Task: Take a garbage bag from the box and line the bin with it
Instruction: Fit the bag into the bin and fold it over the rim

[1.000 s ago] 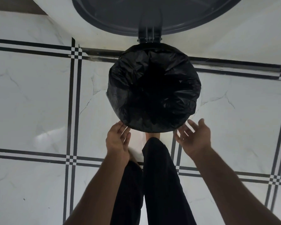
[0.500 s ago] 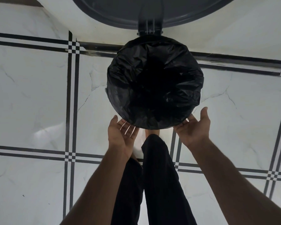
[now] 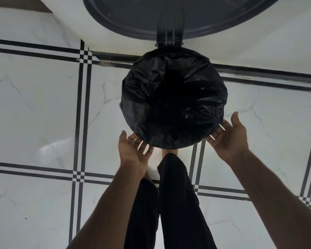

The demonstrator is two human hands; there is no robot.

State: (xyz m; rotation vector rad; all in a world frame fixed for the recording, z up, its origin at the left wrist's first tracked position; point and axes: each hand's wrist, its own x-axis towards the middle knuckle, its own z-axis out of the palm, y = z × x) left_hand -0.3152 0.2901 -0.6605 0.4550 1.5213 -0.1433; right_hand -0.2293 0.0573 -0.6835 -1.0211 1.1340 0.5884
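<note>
A round bin stands on the floor below me, its mouth and rim covered by a crinkled black garbage bag [image 3: 174, 97] folded over the edge. Its dark grey lid [image 3: 169, 13] stands raised on a hinge at the top of the view. My left hand [image 3: 133, 150] is at the bin's near-left side, palm up, fingers spread and reaching under the bag's edge. My right hand [image 3: 228, 135] is at the near-right side, also open, fingertips under the bag's overhang. Neither hand visibly grips anything. The box is out of view.
White marble floor tiles [image 3: 34, 114] with black stripe borders surround the bin. A white wall [image 3: 258, 47] rises behind it. My legs in black trousers [image 3: 176, 203] stand just in front of the bin, one bare foot against its base.
Both hands turned palm up and slid along the bin's near side; the right hand moved outward to the right edge. The view drew closer to the bin.
</note>
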